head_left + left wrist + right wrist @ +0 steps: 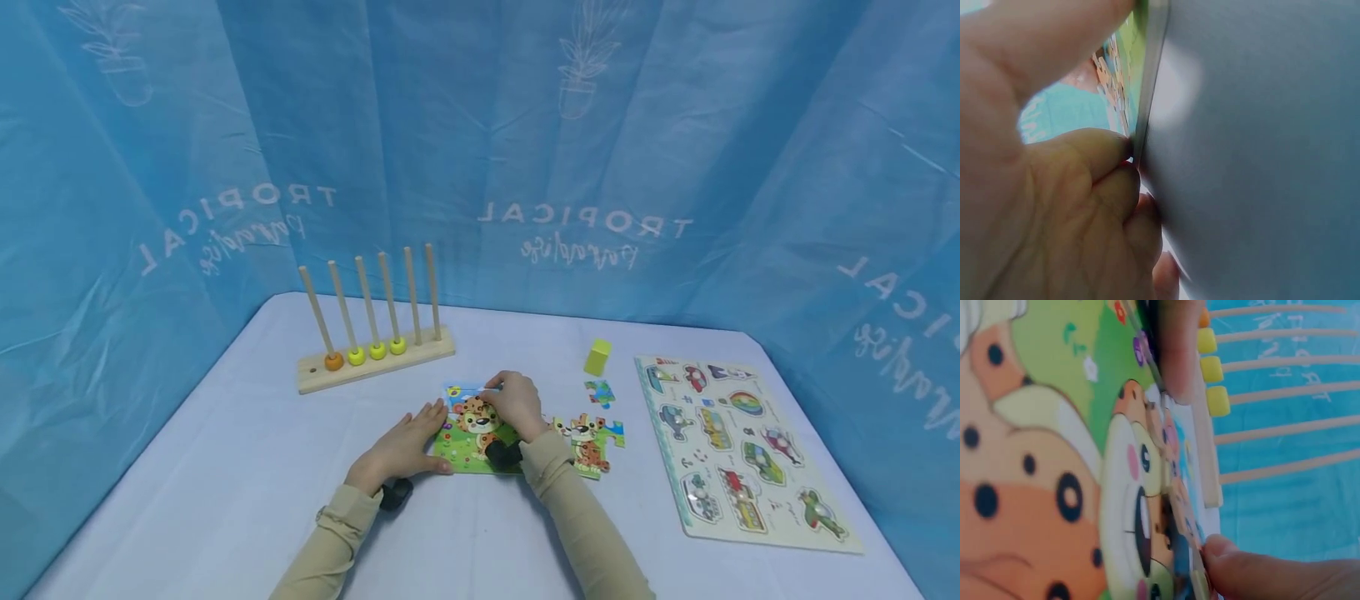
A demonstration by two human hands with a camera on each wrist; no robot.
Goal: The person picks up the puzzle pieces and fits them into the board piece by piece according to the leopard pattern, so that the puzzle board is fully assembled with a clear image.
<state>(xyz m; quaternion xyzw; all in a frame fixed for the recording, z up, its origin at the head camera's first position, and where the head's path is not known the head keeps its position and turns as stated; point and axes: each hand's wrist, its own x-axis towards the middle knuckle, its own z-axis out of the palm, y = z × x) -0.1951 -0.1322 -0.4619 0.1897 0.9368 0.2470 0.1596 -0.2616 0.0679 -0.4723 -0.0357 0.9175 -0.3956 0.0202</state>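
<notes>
A jigsaw puzzle with cartoon leopards on green grass lies in the middle of the table. My left hand rests along its left edge, fingers extended; the left wrist view shows its fingertips right at the board's side. Over the puzzle's upper part, my right hand has its fingers bent down and pinches a puzzle piece that stands slightly raised above the leopard's face. The right forearm hides part of the middle. Right of it, joined pieces show another leopard. A loose blue-green piece lies farther back.
A wooden peg rack with several upright rods and yellow and orange beads stands back left. A yellow-green block sits behind the loose piece. On the right lies a knobbed vehicle board. Blue curtains enclose the table.
</notes>
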